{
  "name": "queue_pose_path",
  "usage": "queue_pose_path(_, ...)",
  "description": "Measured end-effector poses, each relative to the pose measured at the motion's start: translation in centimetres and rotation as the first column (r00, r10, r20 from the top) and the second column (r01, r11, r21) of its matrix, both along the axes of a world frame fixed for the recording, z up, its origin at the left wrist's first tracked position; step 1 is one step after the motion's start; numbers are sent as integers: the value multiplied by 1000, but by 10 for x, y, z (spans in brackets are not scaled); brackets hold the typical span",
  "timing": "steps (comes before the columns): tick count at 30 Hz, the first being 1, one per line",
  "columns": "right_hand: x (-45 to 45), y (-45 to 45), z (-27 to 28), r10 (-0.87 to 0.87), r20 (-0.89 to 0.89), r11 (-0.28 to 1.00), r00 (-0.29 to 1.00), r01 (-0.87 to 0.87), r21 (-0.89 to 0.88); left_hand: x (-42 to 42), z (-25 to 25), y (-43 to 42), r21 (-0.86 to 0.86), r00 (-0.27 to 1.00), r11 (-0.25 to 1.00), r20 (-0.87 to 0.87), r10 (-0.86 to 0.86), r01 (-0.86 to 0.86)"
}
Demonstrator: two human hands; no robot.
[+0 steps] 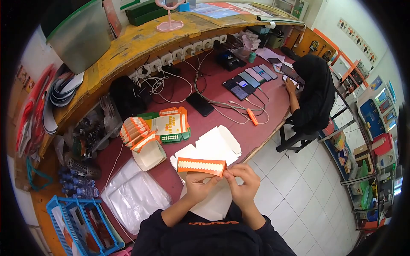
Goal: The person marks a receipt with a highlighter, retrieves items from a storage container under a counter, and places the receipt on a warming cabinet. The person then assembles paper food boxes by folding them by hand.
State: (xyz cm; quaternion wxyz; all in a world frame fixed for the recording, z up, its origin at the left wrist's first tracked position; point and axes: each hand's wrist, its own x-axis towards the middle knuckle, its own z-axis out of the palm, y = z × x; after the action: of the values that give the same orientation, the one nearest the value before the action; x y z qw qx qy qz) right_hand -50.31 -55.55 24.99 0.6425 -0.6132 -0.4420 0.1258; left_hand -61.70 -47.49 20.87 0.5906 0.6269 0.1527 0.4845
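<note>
A small folding cardboard box (201, 164), orange with a white scalloped band, is held up in front of my chest. My left hand (199, 187) grips it from below, fingers closed round its near side. At its right corner, my right hand (243, 183) pinches the edge between thumb and fingertips. White unfolded card blanks (218, 143) lie flat beneath and beyond the box. To the left are nested folded box pieces (136, 131) in orange and white, beside flat printed box blanks (171, 124) in orange, green and yellow. The inside of the held box is hidden.
Clear plastic bags (136, 192) lie left of my arms, near a blue basket (85, 226). A black phone (200, 104), several other phones (258, 74) and white cables (179, 100) spread across the red table (213, 85). A person in black (314, 94) sits at the right edge.
</note>
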Motion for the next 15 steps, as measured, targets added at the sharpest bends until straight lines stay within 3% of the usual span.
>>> queue_pose_path(2, -3, 2, 2, -98, 293, 992, 951, 68, 109, 1, 2, 0, -19, 1000, 1000, 5, -14, 14)
queue_pose_path(5, -4, -1, 13, 5, 181, 997, 983, -19, 75, 0, 2, 4, -90, 995, 996, 98, 18, -9)
queue_pose_path(7, -6, -2, 2, -24, 168, 995, 985, 7, 101, -5, -4, 12, 110, 999, 993, -21, -29, 31)
queue_pose_path(9, -8, 1, -8, -50, 155, 992, 987, 31, 123, -3, -5, 11, 73, 999, 996, 9, -43, 42)
queue_pose_path(11, -12, 5, -15, -60, 362, 991, 930, 13, 131, 1, 2, 8, 38, 997, 997, 34, -64, 63)
queue_pose_path(12, -14, 6, -14, -62, 361, 991, 930, 15, 132, 5, 14, 5, -53, 989, 996, 135, -69, 76)
queue_pose_path(13, -16, 7, -12, -20, 492, 998, 871, -10, 58, 7, 21, 3, -144, 971, 985, 232, -64, 99)
queue_pose_path(14, -18, 7, -11, 32, 609, 999, 793, -25, -21, 7, 13, 5, -144, 971, 984, 230, -66, 101)
queue_pose_path(15, -19, 7, -10, 88, 659, 994, 747, -26, -103, 6, 3, 12, -148, 992, 989, 120, 49, -31)
